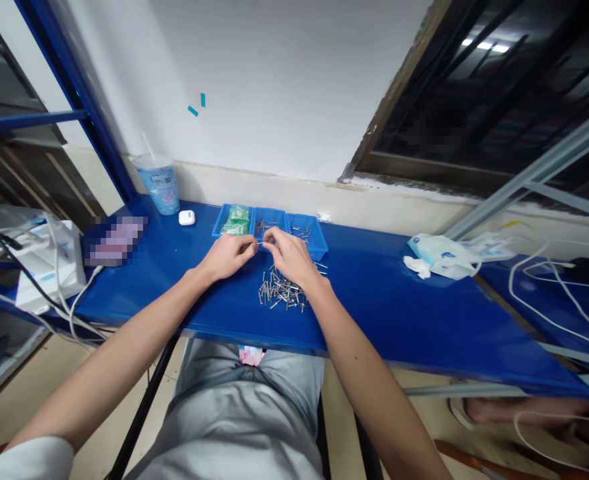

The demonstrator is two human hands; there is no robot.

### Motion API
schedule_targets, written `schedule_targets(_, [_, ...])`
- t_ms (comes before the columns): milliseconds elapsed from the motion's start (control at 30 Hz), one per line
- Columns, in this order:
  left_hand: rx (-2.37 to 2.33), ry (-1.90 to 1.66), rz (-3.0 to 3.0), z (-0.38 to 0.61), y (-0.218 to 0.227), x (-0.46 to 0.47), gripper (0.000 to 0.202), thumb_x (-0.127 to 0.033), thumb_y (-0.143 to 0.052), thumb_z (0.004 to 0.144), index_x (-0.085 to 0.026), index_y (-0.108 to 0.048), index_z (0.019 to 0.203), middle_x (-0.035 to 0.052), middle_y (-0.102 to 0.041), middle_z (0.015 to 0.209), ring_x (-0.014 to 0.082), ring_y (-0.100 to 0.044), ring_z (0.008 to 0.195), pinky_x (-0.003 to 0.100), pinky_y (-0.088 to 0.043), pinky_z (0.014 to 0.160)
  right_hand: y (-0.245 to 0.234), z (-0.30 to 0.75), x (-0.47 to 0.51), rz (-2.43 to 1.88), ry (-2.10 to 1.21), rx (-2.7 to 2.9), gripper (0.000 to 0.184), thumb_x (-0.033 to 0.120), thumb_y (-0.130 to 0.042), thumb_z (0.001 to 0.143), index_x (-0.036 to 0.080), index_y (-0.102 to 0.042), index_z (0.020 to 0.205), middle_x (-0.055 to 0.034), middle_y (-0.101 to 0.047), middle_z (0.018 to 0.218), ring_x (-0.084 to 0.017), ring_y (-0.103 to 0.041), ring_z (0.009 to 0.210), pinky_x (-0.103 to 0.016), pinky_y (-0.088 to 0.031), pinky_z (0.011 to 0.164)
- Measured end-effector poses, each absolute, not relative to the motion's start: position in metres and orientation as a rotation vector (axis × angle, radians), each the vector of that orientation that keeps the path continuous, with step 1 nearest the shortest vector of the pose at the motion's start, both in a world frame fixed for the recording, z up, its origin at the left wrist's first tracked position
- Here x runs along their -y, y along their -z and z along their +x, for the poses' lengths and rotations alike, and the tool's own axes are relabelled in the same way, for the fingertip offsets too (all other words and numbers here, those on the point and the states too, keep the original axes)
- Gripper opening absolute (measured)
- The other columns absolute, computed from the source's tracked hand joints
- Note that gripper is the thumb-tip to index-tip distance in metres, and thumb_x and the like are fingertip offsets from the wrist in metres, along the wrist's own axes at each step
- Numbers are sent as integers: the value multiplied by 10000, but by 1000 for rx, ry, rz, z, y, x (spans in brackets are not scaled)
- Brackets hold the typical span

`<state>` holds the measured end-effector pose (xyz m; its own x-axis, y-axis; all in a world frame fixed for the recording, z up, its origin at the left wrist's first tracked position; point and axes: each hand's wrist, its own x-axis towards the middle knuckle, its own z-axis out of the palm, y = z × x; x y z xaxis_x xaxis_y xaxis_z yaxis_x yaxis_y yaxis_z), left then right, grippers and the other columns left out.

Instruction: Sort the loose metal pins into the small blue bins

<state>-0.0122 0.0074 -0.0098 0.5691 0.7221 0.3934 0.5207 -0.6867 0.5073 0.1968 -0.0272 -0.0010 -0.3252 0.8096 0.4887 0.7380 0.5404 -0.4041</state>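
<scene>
My left hand [230, 256] and my right hand [290, 255] meet over the front of the blue bins, fingers pinched. Between their fingertips a thin silver rivet [261, 243] lies roughly level, one end in each hand; its ends are hidden by my fingers. Below my right hand, a loose pile of silver rivets [281, 292] spreads on the blue table [374, 300], partly covered by that hand and wrist. Just behind the hands stand blue bins [317, 248] in a row. One holds a green-and-white packet [236, 220], the others small metal pieces [269, 225].
At the back left stand a blue drink cup [159, 187] with a straw and a white earbud case [187, 218]. A blurred-out phone-like item [117, 241] and white power strips [49, 260] with cables lie left. On the right are a tissue pack [441, 257] and cables.
</scene>
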Motion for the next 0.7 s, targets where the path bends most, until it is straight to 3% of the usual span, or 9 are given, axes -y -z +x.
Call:
schedule_targets(167, [-985,-826,2474,-12,10,-8,307,-340,-455,1000,-174,-660,844,-19,-568,613,130,-487,574,278,-312,619,2,197,26,-1293,-89,2126,212,307,-472,1074,235,-646,977,-55,-745,989,-217,-669,875,-315,-420,754])
schedule_targets(333, [-998,-841,2468,-12,10,-8,322,-358,-451,1007,-175,-666,852,-15,-577,626,132,-493,581,278,-318,619,1,198,26,-1237,-106,2114,126,286,-544,1042,244,-651,1093,-51,-755,1062,-218,-686,941,-315,-441,803])
schedule_targets(500, [-988,-839,2479,-12,10,-7,309,-336,-449,999,-177,-683,875,-20,-564,605,137,-490,572,277,-322,617,2,198,25,-1279,-80,2132,195,281,-489,1066,238,-660,984,-46,-754,976,-215,-676,863,-309,-417,754])
schedule_targets(700, [-987,-840,2486,-11,10,-7,340,-362,-437,1013,-174,-683,875,-13,-583,628,138,-495,581,280,-340,630,1,197,26,-1247,-92,2140,93,243,-560,1029,236,-651,1049,-53,-748,1044,-219,-673,948,-313,-433,803])
